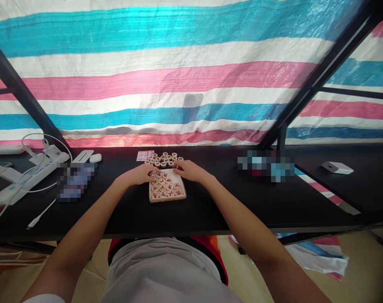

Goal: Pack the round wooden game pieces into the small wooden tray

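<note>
Left hand (140, 174) and right hand (190, 170) curl at the box's (168, 199) far edge, grip unclear, loose pieces (163, 159) just beyond the right fingers (178, 167)

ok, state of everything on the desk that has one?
Box: open, part filled.
Boxed pieces: flat, red characters up.
Loose pieces: clustered behind box.
Left hand: fingertips on boxed pieces, grip unclear.
Right hand: at box's far corner, grip unclear.
Power strip: cables plugged in.

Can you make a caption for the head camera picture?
The left hand and right hand rest on a box of round game pieces on a black table.
</note>
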Demonstrator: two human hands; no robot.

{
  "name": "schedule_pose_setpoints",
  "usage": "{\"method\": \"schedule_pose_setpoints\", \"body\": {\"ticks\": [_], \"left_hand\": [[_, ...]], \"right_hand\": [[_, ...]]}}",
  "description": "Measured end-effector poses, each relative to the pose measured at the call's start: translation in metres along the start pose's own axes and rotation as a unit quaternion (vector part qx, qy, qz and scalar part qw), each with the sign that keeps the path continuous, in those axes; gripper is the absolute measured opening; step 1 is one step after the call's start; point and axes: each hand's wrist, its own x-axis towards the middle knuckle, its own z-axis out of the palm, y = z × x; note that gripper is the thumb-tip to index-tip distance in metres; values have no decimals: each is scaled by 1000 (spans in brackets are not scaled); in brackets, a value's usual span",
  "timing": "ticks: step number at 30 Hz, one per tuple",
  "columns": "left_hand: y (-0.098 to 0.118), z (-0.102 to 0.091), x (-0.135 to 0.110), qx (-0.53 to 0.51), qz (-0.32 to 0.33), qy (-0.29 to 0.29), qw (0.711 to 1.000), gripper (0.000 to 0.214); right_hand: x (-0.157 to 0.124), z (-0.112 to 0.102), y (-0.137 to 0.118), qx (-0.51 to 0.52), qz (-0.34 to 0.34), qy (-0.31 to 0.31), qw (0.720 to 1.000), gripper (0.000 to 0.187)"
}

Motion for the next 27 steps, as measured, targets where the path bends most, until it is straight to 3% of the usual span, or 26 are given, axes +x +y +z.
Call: {"method": "schedule_pose_setpoints", "body": {"ticks": [14, 22, 27], "left_hand": [[-3, 7, 5, 11, -3, 2, 1000, 37], [-12, -3, -1, -44, -12, 144, 989, 38], [-30, -5, -1, -7, -37, 103, 994, 32]], "right_hand": [[0, 0, 0, 3, -4, -1, 1000, 20], [0, -1, 3, 12, 6, -9, 1000, 21], [-1, -2, 3, 11, 15, -12, 1000, 22]]}}
